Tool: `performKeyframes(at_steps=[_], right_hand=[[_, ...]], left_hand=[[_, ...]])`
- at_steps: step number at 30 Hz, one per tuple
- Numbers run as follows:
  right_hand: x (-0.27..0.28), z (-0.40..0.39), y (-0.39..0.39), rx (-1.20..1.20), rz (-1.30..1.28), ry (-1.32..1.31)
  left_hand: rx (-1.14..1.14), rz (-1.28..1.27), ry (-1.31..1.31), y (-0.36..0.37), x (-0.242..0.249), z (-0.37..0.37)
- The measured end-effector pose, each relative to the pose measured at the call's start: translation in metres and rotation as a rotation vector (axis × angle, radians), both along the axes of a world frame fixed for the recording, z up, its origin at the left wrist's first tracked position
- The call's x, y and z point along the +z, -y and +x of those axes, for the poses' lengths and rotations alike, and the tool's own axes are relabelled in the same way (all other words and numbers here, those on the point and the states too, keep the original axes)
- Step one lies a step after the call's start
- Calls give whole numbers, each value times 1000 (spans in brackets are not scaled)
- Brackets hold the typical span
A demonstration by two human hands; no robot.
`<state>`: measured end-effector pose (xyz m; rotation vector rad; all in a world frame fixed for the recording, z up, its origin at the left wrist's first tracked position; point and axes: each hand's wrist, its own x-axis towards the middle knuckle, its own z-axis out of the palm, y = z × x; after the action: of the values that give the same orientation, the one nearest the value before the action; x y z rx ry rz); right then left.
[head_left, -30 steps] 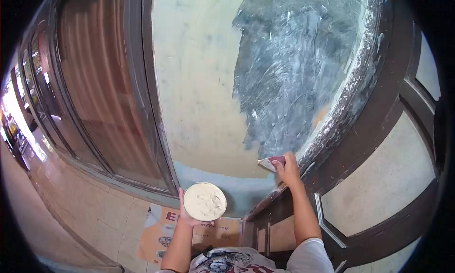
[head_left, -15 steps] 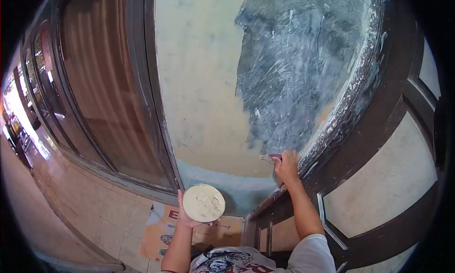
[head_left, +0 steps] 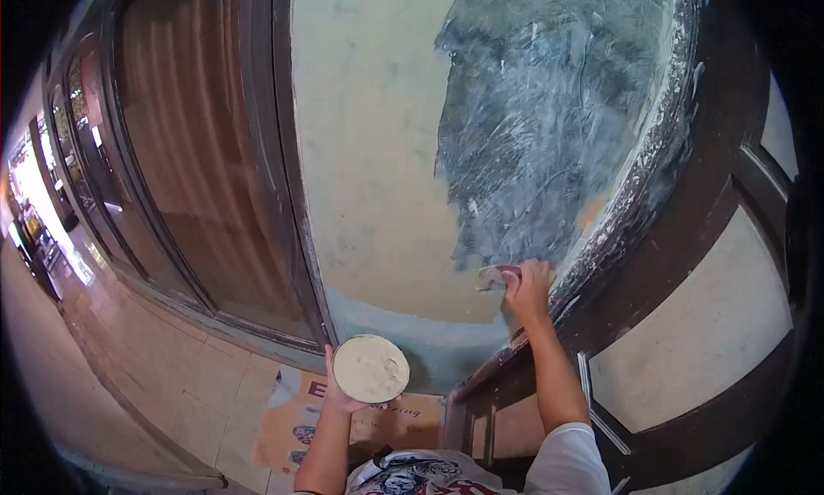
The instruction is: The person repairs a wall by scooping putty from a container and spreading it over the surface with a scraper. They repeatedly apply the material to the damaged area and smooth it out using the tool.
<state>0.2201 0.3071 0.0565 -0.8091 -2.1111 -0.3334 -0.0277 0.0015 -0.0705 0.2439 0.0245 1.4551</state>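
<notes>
Fingers of the right hand (head_left: pixel 527 291) clamp a putty knife (head_left: pixel 493 277) flat against the wall (head_left: pixel 378 169) for spreading, while the left hand (head_left: pixel 343 394) grips a putty tub (head_left: pixel 371 369) below, within reach.

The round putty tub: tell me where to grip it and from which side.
Grip the putty tub around its side wall from below, as the left hand does now. Its open top faces up, full of pale putty, so coming from above would foul the fingers and block the right hand with the scraper.
</notes>
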Motion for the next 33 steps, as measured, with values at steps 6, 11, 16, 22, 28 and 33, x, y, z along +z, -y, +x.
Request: performKeyframes(at_steps=[6,11,16,22,28,33], right_hand=[[-32,10,11,48,-75,68],[-6,3,-1,14,25,-129],[-34,10,0,-13,-62,-2],[6,4,4,-39,-69,-104],[-20,3,0,-41,-52,50],[-12,5,3,-38,-34,-78]], left_hand=[[31,-28,-7,2,-10,-4],[-15,46,43,1,-10,-3],[22,8,-4,2,-5,-1],[34,5,-35,-7,0,-3],[-4,45,9,-9,3,-4],[27,77,-7,-12,4,-2]])
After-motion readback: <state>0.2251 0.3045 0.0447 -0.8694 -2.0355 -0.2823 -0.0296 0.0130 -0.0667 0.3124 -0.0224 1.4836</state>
